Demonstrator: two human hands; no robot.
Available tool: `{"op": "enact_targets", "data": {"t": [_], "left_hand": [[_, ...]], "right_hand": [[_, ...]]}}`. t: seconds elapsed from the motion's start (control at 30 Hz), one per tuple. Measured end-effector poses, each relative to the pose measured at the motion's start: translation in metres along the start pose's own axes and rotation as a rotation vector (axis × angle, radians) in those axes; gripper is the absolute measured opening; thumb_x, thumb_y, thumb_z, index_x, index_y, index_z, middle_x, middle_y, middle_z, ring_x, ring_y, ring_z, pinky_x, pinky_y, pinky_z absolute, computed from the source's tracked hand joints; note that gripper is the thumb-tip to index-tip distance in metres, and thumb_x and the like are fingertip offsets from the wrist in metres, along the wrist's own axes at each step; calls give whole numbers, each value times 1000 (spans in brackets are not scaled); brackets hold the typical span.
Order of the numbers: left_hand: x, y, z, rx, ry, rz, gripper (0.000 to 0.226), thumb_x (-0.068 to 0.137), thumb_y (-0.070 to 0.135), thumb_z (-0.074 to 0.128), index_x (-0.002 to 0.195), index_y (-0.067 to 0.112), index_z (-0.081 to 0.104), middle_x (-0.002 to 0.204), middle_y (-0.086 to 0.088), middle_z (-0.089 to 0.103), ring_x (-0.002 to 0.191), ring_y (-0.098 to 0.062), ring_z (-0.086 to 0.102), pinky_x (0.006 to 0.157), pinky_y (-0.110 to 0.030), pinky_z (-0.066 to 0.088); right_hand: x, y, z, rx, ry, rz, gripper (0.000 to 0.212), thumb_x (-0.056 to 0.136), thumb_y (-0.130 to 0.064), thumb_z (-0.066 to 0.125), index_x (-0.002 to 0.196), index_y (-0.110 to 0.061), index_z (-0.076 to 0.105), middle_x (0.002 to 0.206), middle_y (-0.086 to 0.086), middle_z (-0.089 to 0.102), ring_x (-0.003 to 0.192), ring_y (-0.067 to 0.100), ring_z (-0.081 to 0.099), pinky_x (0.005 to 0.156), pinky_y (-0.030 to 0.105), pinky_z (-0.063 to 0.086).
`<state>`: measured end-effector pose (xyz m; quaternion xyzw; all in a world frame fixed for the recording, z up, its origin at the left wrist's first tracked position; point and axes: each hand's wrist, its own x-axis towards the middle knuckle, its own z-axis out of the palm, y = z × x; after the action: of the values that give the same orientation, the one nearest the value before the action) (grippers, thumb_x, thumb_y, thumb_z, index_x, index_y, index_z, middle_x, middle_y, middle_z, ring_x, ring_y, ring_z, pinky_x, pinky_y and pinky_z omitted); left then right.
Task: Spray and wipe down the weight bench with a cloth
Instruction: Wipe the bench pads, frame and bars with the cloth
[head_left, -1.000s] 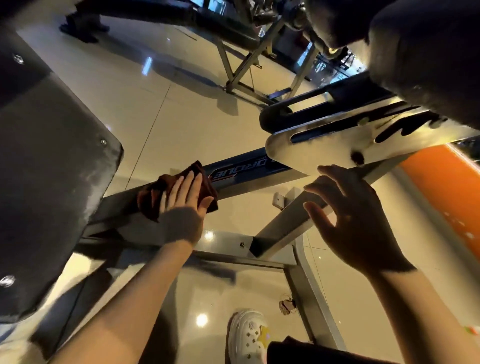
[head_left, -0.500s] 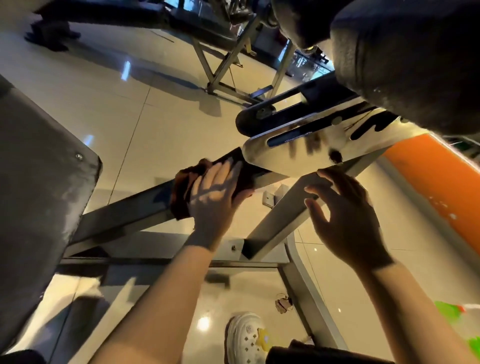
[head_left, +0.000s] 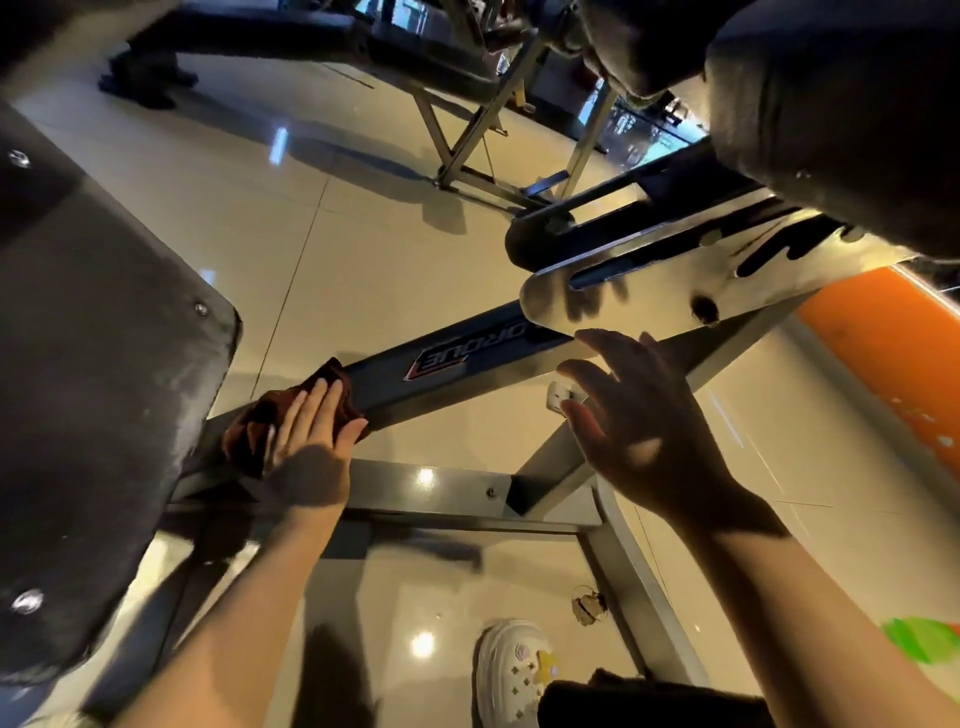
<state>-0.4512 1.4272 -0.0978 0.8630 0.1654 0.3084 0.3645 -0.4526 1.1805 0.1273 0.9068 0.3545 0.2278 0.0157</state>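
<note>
- The left hand (head_left: 311, 441) lies flat, fingers straight and together, pressing the dark brown cloth (head_left: 260, 431) onto the sloping frame beam (head_left: 467, 364) at left of centre; half a second ago hand and cloth sat further up the beam, close under the metal adjustment plate (head_left: 649, 291); they have since slid back down toward the lower left, near where they were a second ago.
- That return uncovers the printed logo (head_left: 441, 358) on the beam, which the hand had hidden; judged from this, the wipe is a back-and-forth stroke along the beam, and this stretch has had at least one full pass.
- The right hand (head_left: 639, 431) is open at right of centre, fingers spread and slightly bent, holding nothing; its fingertips reach up to the plate's lower edge, but whether they touch it I cannot tell; it has barely shifted over the second.
- The bench itself fills the frame; its dark pad (head_left: 104, 364) takes the left side, with a paler, dusty-looking band along its edge; a second pad (head_left: 831, 104) hangs at the upper right.
- No spray bottle can be made out; a blurred green shape (head_left: 919, 644) at the lower right edge is too unclear to name.
- A white shoe (head_left: 514, 670) stands on the glossy tiled floor (head_left: 363, 249) at bottom centre.
- In my judgement the frame is only partly done; the pads look yet to be wiped.
</note>
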Motion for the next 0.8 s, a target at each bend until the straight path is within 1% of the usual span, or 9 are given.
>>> {"op": "enact_targets", "data": {"t": [0.1,0.17,0.2,0.27,0.33,0.4,0.5,0.63,0.8], "left_hand": [[7,51,-10,-163,-117,-29,68,93,56,27,133,10,57,138,-8,56,131,-26,48,108,-39,32],[2,84,-26,-328,-116,-123,81,93,66,21,127,4,60,120,-8,64,111,-23,57,87,-25,37],[-3,99,-36,-445,-95,-233,81,95,65,22,124,0,60,112,-8,63,101,-20,56,77,-22,33],[-12,134,-64,-691,-123,-527,62,99,52,34,129,0,53,117,-11,61,104,-24,56,81,-23,35],[-24,171,-97,-991,-204,-754,50,98,49,37,137,17,43,119,-4,55,110,-19,52,90,-30,35],[-36,202,-130,-1146,-249,-727,67,85,64,32,143,29,36,125,3,48,114,-12,44,93,-30,33],[-48,227,-164,-1246,-329,-595,83,71,72,30,143,33,38,130,4,51,114,-9,51,93,-27,41],[-64,250,-197,-1296,-471,-482,96,64,80,32,147,32,37,142,0,51,131,-20,47,112,-47,35],[-84,271,-233,-1270,-576,-336,96,64,80,31,147,31,36,143,2,50,126,-11,53,108,-43,41]], "right_hand": [[3,-4,-4,23,-30,74,31,87,-24,59,113,-9,64,131,15,59,122,28,55,106,53,40],[0,-13,-3,50,-50,143,33,90,-31,55,114,-11,65,124,12,64,115,23,60,98,47,49],[-2,-23,-6,108,-51,189,36,95,-38,50,112,-11,66,112,8,68,106,12,63,91,36,54],[-4,-50,-20,267,-85,305,52,99,-52,37,115,-11,65,90,-4,67,86,-3,61,77,10,48],[-10,-75,-39,351,-212,345,51,95,-54,36,132,-24,54,114,-8,63,98,-2,54,85,12,40],[-19,-97,-61,475,-151,296,44,94,-54,39,135,-38,44,129,-21,51,113,-7,43,92,10,34],[-26,-117,-90,620,33,266,40,94,-54,46,132,-41,47,124,-27,52,113,-14,43,90,5,35],[-31,-131,-122,542,230,240,33,90,-53,43,114,-37,57,105,-17,63,97,-7,51,78,10,43],[-44,-136,-165,559,293,313,14,92,-38,53,103,-34,60,90,-30,53,82,-4,53,61,11,42]]}}
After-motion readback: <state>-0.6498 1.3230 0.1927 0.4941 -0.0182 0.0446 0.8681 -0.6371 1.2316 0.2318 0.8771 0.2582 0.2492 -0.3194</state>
